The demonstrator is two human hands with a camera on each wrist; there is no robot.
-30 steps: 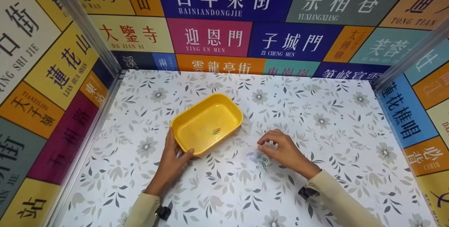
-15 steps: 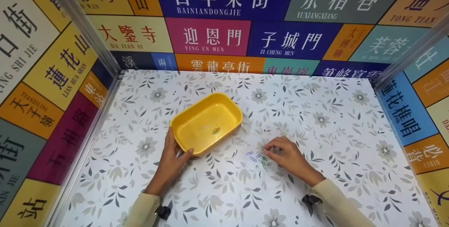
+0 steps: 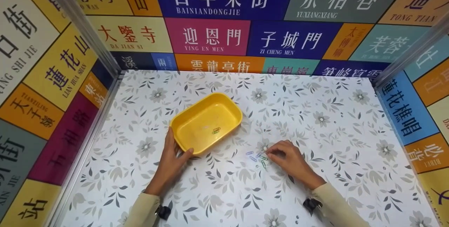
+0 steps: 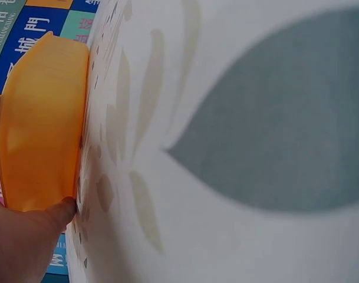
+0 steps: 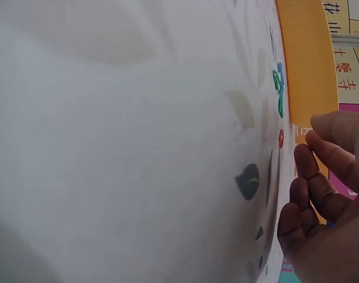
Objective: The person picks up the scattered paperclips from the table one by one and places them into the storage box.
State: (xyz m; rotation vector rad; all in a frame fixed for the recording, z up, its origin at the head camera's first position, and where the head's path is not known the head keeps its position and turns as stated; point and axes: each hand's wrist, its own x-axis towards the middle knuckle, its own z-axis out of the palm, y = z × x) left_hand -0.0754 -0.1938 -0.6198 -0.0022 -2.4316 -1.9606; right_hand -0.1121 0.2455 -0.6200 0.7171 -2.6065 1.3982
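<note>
In the head view, a yellow plastic tray (image 3: 196, 121) stands left of the middle, with a few paper clips (image 3: 215, 131) on its floor. My left hand (image 3: 172, 164) holds the tray's near left corner, thumb on the near side and fingers along the left end. Right of the tray lies a loose group of purple and green paper clips (image 3: 263, 164). My right hand (image 3: 291, 160) hovers at this group, fingers bent and thumb close to the index finger. In the right wrist view a red paper clip (image 5: 280, 138) lies just apart from those fingertips, and I see nothing between them.
The table (image 3: 315, 121) has a white cover with grey leaves and flowers, whose print makes small clips hard to pick out. Sign-printed walls (image 3: 210, 37) stand behind and along both sides, with clear strips at the corners.
My right hand has moved slightly down and to the right by the loose clips, its fingertips lower toward the table. The left hand and the tray have stayed in place.
</note>
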